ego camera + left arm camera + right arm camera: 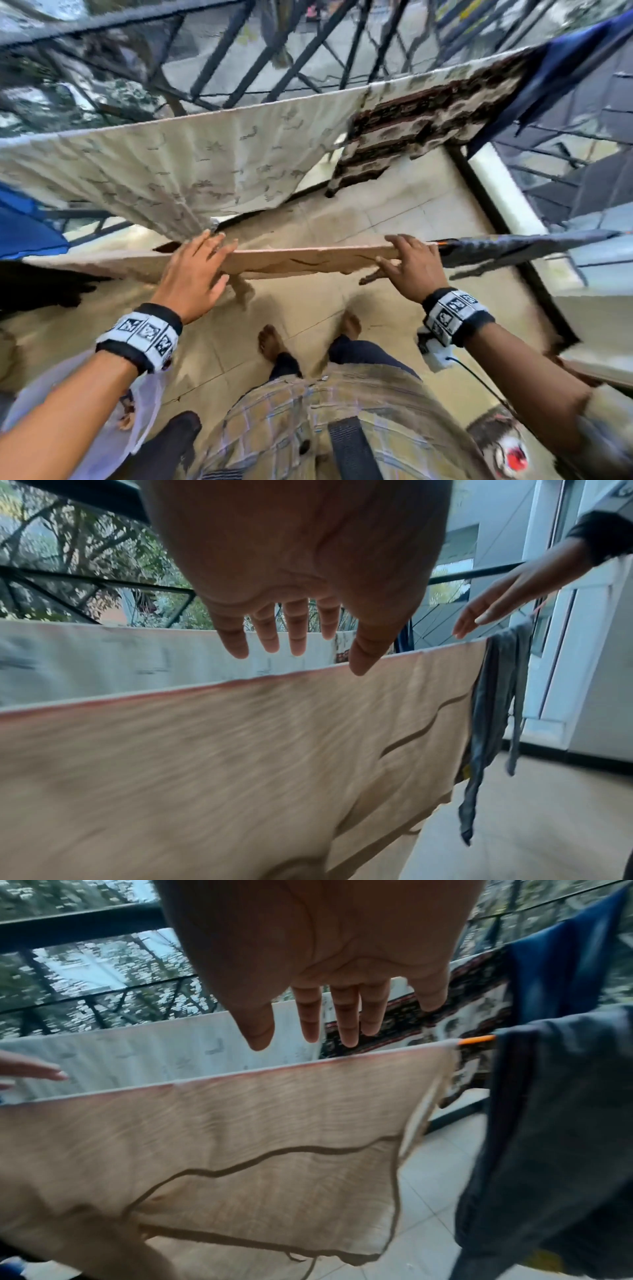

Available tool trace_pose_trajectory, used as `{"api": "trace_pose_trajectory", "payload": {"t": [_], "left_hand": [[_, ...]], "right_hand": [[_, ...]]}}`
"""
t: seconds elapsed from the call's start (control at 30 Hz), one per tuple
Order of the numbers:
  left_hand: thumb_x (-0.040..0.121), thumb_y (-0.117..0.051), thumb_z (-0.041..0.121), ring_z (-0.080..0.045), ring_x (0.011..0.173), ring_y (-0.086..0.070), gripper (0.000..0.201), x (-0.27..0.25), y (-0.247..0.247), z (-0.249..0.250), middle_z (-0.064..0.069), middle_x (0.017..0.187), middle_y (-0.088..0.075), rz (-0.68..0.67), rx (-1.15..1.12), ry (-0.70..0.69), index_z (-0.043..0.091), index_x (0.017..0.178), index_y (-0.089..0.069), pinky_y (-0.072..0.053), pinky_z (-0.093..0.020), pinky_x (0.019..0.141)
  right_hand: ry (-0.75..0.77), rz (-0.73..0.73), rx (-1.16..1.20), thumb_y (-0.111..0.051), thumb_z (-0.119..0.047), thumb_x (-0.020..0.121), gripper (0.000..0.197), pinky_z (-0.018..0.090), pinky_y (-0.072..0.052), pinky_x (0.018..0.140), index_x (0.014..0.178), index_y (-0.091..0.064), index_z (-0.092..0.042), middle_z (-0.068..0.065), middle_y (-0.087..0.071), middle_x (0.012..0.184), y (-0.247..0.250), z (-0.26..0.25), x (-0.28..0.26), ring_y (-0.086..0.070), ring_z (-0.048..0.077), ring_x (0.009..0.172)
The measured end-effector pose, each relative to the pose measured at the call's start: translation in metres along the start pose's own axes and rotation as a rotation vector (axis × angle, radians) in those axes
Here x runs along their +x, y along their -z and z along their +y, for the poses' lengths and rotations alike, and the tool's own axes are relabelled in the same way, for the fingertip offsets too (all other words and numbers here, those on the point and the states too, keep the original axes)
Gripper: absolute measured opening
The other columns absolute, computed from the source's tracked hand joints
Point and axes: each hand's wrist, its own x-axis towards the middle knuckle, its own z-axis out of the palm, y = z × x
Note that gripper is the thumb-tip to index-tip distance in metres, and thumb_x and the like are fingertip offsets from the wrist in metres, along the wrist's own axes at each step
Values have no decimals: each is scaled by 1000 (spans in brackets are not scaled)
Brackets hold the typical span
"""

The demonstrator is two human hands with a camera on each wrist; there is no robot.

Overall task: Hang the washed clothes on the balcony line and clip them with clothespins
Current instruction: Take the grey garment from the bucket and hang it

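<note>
Left hand and right hand hover flat, fingers spread wide, holding nothing, above the tan cloth. Only the right wrist view shows the orange line.

daylit balcony, pale tiled floor, black metal railing, trees beyond

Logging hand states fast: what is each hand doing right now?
Left hand: open, fingers straight over the beige cloth.
Right hand: open, holding nothing.
</note>
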Motion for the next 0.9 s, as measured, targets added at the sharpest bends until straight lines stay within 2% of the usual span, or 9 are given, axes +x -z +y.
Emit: {"api": "trace_pose_trajectory", "payload": {"t": [0.17, 0.27, 0.33, 0.43, 0.53, 0.6, 0.67, 0.8, 0.9], "left_hand": [[82, -73, 22, -35, 136, -43, 68, 42, -16, 70, -12, 145, -51, -39, -107, -47, 14, 145, -47, -40, -53, 108], [80, -74, 25, -35, 132, -48, 67, 50, -26, 92, -11, 141, -54, -99, -83, -37, 16, 141, -50, -43, -56, 106], [78, -76, 25, -36, 128, -51, 64, 52, -30, 96, -14, 135, -59, -121, -56, -12, 14, 137, -54, -42, -55, 107], [79, -76, 24, -37, 125, -53, 58, 63, -31, 113, -15, 130, -60, -111, -64, 11, 13, 133, -56, -42, -55, 106], [79, -75, 23, -35, 124, -52, 55, 84, -33, 147, -12, 130, -59, -101, -96, -50, 15, 130, -56, -43, -53, 105], [81, -74, 23, -32, 126, -49, 54, 101, -38, 181, -11, 134, -56, -109, -129, -76, 15, 131, -56, -42, -51, 106], [83, -71, 24, -31, 131, -46, 54, 121, -45, 217, -10, 141, -51, -126, -154, -105, 16, 134, -53, -41, -50, 109], [87, -67, 26, -29, 139, -38, 66, 164, -68, 285, -8, 154, -39, -177, -189, -204, 16, 147, -41, -33, -49, 117], [89, -63, 28, -28, 139, -38, 69, 182, -80, 317, -7, 154, -39, -235, -186, -227, 13, 150, -35, -30, -45, 118]], "right_hand": [[-109, 10, 70, -48, -59, 90, 57, 52, -28, 108, 137, -48, -26, 2, -49, 141, 3, 55, -5, -46, 25, 131], [-74, -71, 109, -48, -59, 91, 58, 52, -33, 106, 140, -43, -28, -3, -46, 145, 2, 72, -6, -48, 22, 129], [-31, -22, 142, -51, -57, 91, 54, 47, -42, 102, 137, -46, -29, -4, -52, 138, 5, 80, -6, -52, 21, 123], [-5, 100, 192, -61, -44, 89, 44, 39, -47, 94, 128, -55, -25, -2, -60, 126, 16, 110, -7, -54, 22, 114], [-6, 95, 90, -67, -27, 84, 49, 42, -45, 100, 131, -54, -25, 1, -54, 137, 28, 150, -5, -49, 26, 125], [15, 51, 34, -67, -22, 82, 57, 45, -41, 108, 136, -51, -24, 3, -47, 146, 33, 174, 1, -42, 27, 134], [45, 24, -7, -66, -25, 83, 61, 45, -32, 115, 141, -46, -23, 4, -39, 152, 35, 186, 9, -32, 28, 141], [30, -85, -59, -62, -44, 87, 71, 52, -15, 120, 149, -31, -26, 7, -19, 160, 29, 202, 20, -12, 29, 149], [29, -151, -129, -52, -58, 89, 79, 57, -1, 120, 153, -18, -28, 8, -14, 162, 11, 201, 17, -6, 28, 150]]}}
